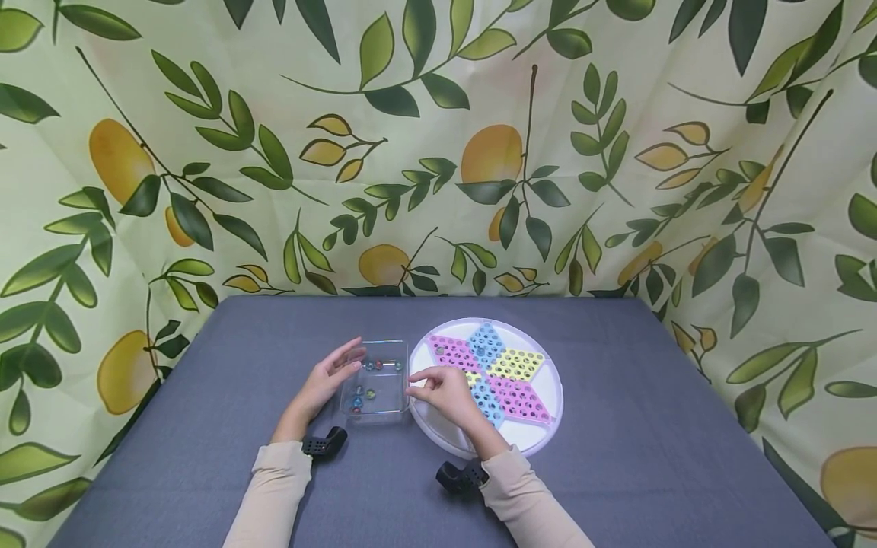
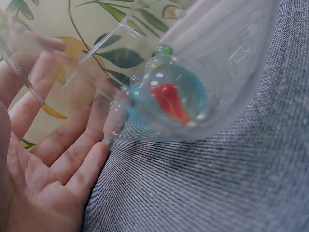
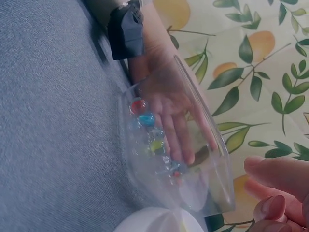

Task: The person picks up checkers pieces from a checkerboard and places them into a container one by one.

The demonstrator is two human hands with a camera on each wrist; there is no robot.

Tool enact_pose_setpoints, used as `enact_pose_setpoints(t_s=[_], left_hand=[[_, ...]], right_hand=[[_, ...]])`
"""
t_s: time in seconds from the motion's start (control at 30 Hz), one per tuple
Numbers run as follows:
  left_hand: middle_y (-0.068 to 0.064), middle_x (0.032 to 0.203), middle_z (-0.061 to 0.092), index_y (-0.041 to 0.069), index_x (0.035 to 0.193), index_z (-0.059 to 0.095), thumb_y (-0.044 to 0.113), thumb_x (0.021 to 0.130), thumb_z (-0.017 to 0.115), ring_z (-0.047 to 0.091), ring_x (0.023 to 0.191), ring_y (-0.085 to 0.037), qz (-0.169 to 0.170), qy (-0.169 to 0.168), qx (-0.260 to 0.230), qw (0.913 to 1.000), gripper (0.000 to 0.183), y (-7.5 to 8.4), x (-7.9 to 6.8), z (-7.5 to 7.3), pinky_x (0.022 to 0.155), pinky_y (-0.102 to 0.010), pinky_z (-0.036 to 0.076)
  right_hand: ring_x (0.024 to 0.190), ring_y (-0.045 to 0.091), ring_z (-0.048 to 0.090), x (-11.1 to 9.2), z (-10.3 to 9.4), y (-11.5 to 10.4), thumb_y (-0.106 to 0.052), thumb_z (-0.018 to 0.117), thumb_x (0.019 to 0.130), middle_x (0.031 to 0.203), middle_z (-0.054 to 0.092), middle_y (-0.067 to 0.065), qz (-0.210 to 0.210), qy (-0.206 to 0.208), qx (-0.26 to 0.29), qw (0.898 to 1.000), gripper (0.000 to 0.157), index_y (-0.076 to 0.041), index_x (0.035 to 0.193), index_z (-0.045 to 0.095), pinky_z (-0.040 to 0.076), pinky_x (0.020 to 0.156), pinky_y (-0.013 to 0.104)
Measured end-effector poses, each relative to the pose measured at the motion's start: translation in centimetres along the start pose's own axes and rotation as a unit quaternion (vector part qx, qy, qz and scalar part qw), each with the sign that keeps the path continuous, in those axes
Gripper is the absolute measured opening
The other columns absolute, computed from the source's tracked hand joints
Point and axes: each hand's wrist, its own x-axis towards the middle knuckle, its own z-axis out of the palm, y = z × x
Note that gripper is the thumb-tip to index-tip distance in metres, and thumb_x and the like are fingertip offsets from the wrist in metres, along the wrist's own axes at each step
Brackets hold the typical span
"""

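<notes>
A clear plastic box (image 1: 393,406) stands on the table with several glass marbles (image 1: 371,394) lying on its floor. My left hand (image 1: 332,378) is at the box's left side, fingers extended along the wall; its palm (image 2: 41,188) faces the box in the left wrist view. Over the gap between the box's right rim and the round game board, my right hand (image 1: 445,390) hovers with bent fingers. Thumb and fingertips (image 3: 258,166) stand apart in the right wrist view, and no marble shows between them. The white star-patterned Chinese checkers board (image 1: 541,365) lies partly under the right hand.
A marble (image 1: 440,350) sits in a hole in the board's pink upper-left point; another (image 1: 481,352) seems to sit in the blue top point. Grey cloth covers the table (image 1: 274,342). Behind hangs a leaf-and-fruit patterned curtain (image 1: 425,190).
</notes>
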Motion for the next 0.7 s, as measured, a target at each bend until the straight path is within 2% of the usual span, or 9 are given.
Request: enact_pose_setpoints(t_s=[0.1, 0.17, 0.23, 0.43, 0.7], left_hand=[[-0.022, 0.148, 0.045, 0.010, 0.149, 0.035, 0.023, 0.099, 0.053, 0.041, 0.140, -0.038, 0.000, 0.001, 0.006, 1.0000, 0.055, 0.0, 0.0, 0.0, 0.110, -0.030, 0.041], [-0.022, 0.148, 0.045, 0.010, 0.149, 0.034, 0.022, 0.099, 0.053, 0.041, 0.140, -0.038, -0.001, 0.002, 0.007, 1.0000, 0.055, 0.1, 0.0, 0.0, 0.114, -0.045, 0.036], [-0.022, 0.149, 0.044, 0.009, 0.149, 0.034, 0.022, 0.099, 0.053, 0.040, 0.140, -0.039, -0.001, 0.002, 0.007, 1.0000, 0.055, 0.1, 0.0, 0.0, 0.116, -0.054, 0.031], [-0.023, 0.148, 0.044, 0.008, 0.149, 0.034, 0.021, 0.099, 0.053, 0.040, 0.140, -0.039, -0.002, 0.006, 0.006, 1.0000, 0.056, 0.4, 0.0, -0.2, 0.116, -0.056, 0.030], [-0.021, 0.149, 0.044, 0.010, 0.149, 0.034, 0.023, 0.099, 0.054, 0.039, 0.141, -0.038, -0.005, 0.002, 0.007, 1.0000, 0.056, 0.1, 0.0, 0.0, 0.116, -0.053, 0.032]], right_hand=[[0.049, -0.001, 0.039, 0.1, -0.3, 0.1, -0.008, 0.077, 0.077, 0.059, 0.061, 0.020, -0.003, 0.011, -0.004, 1.000, 0.017, 0.002, 0.090, 0.075, 0.029, 0.046, 0.013], [0.049, -0.001, 0.039, 0.1, -0.5, 0.1, -0.007, 0.077, 0.077, 0.059, 0.061, 0.020, -0.002, 0.018, -0.002, 1.000, 0.016, 0.003, 0.090, 0.075, 0.029, 0.046, 0.014], [0.049, -0.001, 0.039, 0.2, -0.6, 0.1, -0.008, 0.077, 0.077, 0.059, 0.060, 0.021, -0.001, 0.023, -0.002, 1.000, 0.017, 0.003, 0.090, 0.075, 0.029, 0.046, 0.014], [0.050, 0.002, 0.040, 0.6, -0.9, 0.1, -0.008, 0.077, 0.077, 0.060, 0.061, 0.017, 0.017, 0.029, 0.000, 0.999, 0.017, 0.002, 0.090, 0.075, 0.028, 0.046, 0.014], [0.050, 0.003, 0.039, 1.0, -2.2, 0.7, -0.009, 0.078, 0.077, 0.056, 0.054, -0.001, 0.041, 0.047, -0.004, 0.998, 0.017, 0.000, 0.091, 0.075, 0.029, 0.046, 0.015]])
